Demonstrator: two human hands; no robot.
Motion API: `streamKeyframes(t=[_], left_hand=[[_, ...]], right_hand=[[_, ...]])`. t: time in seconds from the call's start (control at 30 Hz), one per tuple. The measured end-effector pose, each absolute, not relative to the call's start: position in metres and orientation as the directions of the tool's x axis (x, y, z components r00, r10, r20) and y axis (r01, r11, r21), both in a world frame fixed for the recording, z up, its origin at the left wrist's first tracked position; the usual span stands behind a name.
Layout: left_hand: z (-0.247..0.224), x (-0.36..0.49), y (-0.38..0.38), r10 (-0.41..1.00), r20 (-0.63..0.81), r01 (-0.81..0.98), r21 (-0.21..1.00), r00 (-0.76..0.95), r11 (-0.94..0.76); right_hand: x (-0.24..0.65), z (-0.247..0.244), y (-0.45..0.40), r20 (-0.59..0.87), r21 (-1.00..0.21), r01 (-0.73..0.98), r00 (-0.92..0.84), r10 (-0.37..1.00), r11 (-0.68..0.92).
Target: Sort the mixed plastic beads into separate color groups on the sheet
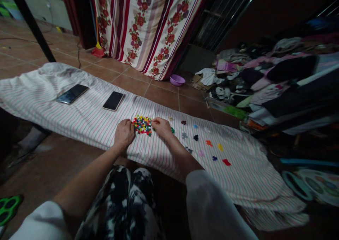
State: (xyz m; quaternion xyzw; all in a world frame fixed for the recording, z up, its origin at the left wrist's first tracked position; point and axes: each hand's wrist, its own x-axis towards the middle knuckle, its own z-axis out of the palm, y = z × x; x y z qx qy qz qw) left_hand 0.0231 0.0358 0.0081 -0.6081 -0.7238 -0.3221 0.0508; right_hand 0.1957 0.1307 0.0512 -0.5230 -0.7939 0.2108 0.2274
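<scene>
A heap of small multicoloured pieces (142, 124) lies on a striped cloth (87, 121) between my hands. At the heap's left edge rests my left hand (124, 133), its fingers curled together; whatever is under them is hidden. My right hand (162, 127) touches the right edge with thumb and fingers pinched, and any piece in them is too small to name. Right of it lie little single-colour groups: green pieces (172, 130), grey pieces (184, 135), black pieces (196, 137), orange pieces (209, 143), yellow pieces (220, 147) and red pieces (226, 162), among several others.
Two phones, a larger phone (72, 94) and a smaller phone (113, 101), lie on the cloth to the left. Beyond the cloth's far edge are a purple basin (177, 79), a floral curtain (150, 28) and a red broom (98, 51). Clothes (246, 70) are heaped at right.
</scene>
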Motion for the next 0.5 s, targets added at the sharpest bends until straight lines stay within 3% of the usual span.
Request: streamKeyframes(t=[0.23,0.5], left_hand=[[0.008,0.022,0.035,0.850,0.464,0.920,0.387,-0.248,0.057],[0.010,0.022,0.034,0.863,0.454,0.930,0.365,-0.222,0.047]], right_hand=[[0.230,0.037,0.134,0.069,-0.877,0.452,-0.213,0.975,0.161],[0.261,0.022,0.126,0.050,-0.944,0.316,-0.141,0.989,0.092]])
